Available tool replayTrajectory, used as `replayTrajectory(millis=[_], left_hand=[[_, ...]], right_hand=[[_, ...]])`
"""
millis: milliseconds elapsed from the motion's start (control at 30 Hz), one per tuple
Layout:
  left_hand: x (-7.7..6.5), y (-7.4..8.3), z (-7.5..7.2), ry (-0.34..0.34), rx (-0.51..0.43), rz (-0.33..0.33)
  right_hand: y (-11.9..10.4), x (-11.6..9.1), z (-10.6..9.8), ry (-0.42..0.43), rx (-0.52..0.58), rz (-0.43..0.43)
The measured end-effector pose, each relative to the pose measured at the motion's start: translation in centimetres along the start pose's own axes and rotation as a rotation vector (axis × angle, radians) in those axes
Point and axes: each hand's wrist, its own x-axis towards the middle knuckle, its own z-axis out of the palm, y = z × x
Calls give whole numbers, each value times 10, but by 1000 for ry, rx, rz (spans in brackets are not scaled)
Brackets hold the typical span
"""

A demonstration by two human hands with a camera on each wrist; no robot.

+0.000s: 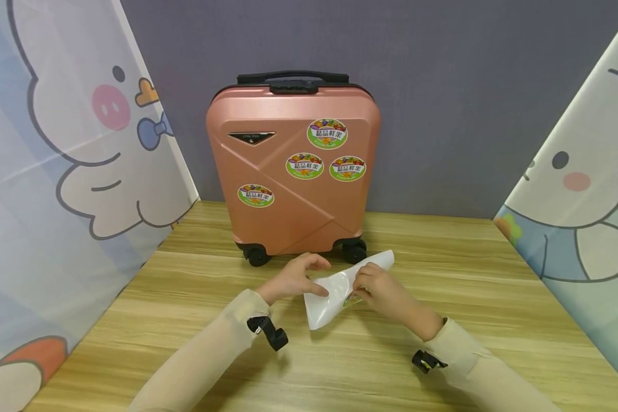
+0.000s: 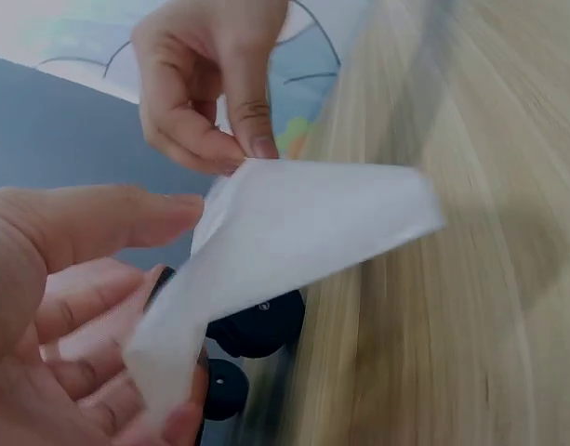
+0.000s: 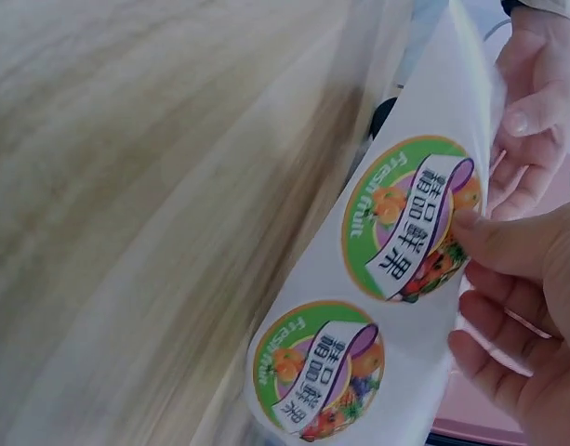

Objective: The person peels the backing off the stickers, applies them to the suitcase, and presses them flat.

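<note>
A white sheet of round fruit stickers [image 1: 324, 306] is held up over the wooden table, bent along its length. My right hand [image 1: 386, 292] pinches it at an edge, thumb against a green-rimmed sticker [image 3: 410, 218]. A second sticker [image 3: 317, 372] sits lower on the same face. My left hand [image 1: 294, 278] is at the sheet's left part, thumb and fingers spread apart. In the left wrist view the plain back of the sheet [image 2: 303, 232] faces the camera and overlaps the left fingertips.
A pink suitcase [image 1: 288, 223] with a black handle stands upright behind the hands, several fruit stickers on its front. Its black wheels [image 1: 258, 256] rest on the table [image 1: 443, 246]. A grey panel [image 1: 443, 103] stands behind, with cartoon-printed sheets at both sides.
</note>
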Motion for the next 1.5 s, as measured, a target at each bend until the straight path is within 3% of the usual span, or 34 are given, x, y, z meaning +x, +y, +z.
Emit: replayTrajectory(millis=[200,300,433,667,833,1167,1500], left_hand=[[-4,2,3,31,86,70],[-5,3,4,31,93,61],[-6,1,7,11,68,16],[-5,-1,12,-40,-14,49],[-5,-4,13,-47,-46,19],[-3,-16,13,-18,-26,2],[-2,-24,12,-20,-187,-71]], right_hand=[[-1,2,-5,11,-41,49],[-3,3,-7,15,-39,73],[-4,3,-8,19,-36,107],[-3,3,-8,9,-50,164],[-4,3,-11,-11,-16,194],[-3,2,-15,-19,-2,124],[0,0,-13,-1,107,151]])
